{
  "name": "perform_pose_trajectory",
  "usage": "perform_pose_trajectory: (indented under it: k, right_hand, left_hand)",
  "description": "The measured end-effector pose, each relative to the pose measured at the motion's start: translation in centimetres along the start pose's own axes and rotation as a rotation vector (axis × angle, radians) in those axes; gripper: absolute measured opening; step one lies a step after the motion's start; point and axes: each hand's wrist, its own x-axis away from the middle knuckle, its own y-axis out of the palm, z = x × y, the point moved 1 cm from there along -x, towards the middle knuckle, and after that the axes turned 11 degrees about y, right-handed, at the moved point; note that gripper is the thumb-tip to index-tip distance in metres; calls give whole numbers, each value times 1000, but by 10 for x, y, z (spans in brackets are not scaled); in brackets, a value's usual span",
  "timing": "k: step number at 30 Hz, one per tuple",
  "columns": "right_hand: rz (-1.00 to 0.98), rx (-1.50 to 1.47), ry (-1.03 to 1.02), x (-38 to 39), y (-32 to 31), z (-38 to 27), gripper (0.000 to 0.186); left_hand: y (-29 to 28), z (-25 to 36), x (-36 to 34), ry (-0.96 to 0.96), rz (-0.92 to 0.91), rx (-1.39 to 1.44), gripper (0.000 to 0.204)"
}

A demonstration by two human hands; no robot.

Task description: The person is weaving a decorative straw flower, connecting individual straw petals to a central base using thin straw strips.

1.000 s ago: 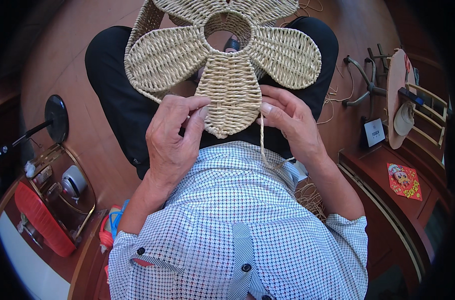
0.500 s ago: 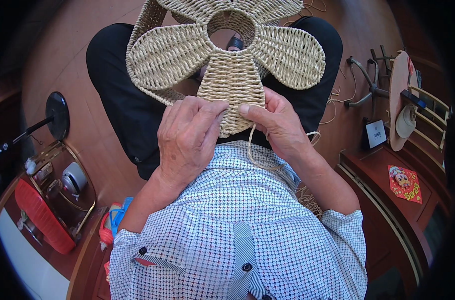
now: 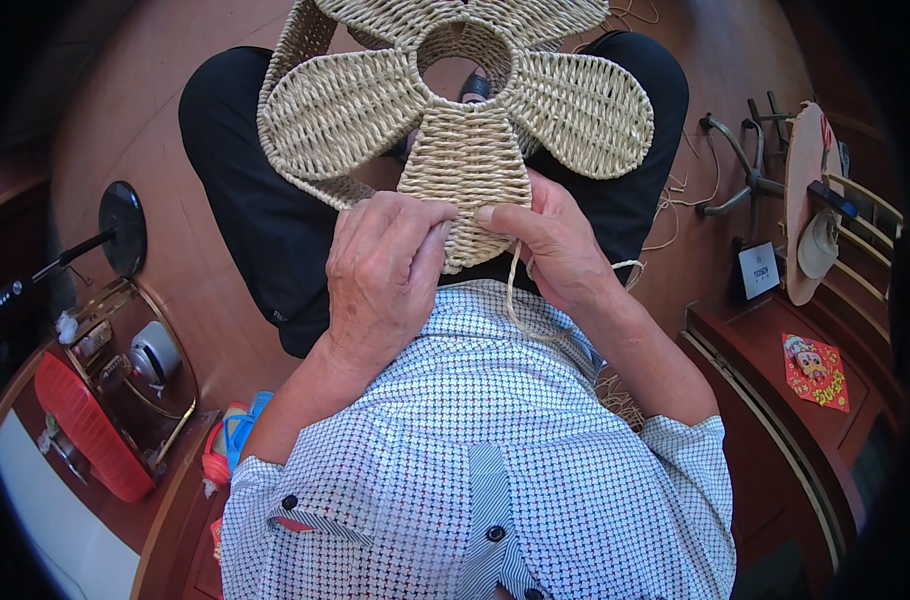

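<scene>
A straw-coloured woven flower-shaped piece (image 3: 465,150) with several petals and a round centre hole rests across my lap, its nearest petal pointing at me. My left hand (image 3: 383,270) grips that petal's left edge, thumb and fingers closed on the weave. On its right edge my right hand (image 3: 565,240) pinches, thumb on top and fingers underneath, partly hidden. A loose strand of cord (image 3: 512,295) comes off the petal by my right hand and loops down over the shirt. Its other end (image 3: 630,268) shows beyond my right wrist.
More loose cord (image 3: 665,215) trails over the floor at the right. Metal chair legs (image 3: 740,165) and a red cabinet (image 3: 745,320) stand on that side. At the left are a black round stand base (image 3: 123,228), a red plastic piece (image 3: 93,428) and a silver appliance (image 3: 155,352).
The whole view has shifted slightly. Both hands keep their hold on the near petal, and the cord loop beside my right hand hangs a little differently.
</scene>
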Motion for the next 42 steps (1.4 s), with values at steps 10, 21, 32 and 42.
perform_pose_trajectory:
  k: [10, 21, 32, 42]
  right_hand:
    - [-34, 4, 57, -12, -7, 1, 47]
    - [-92, 5, 11, -28, -19, -2, 71]
    - [-62, -54, 25, -32, -11, 11, 72]
    - [4, 78, 14, -25, -9, 5, 76]
  left_hand:
    - [1, -1, -9, -67, -35, -12, 13]
    - [0, -3, -30, 97, -130, -66, 12]
    - [-11, -7, -46, 186, -354, -33, 21]
    - [-10, -6, -53, 134, -514, -26, 11]
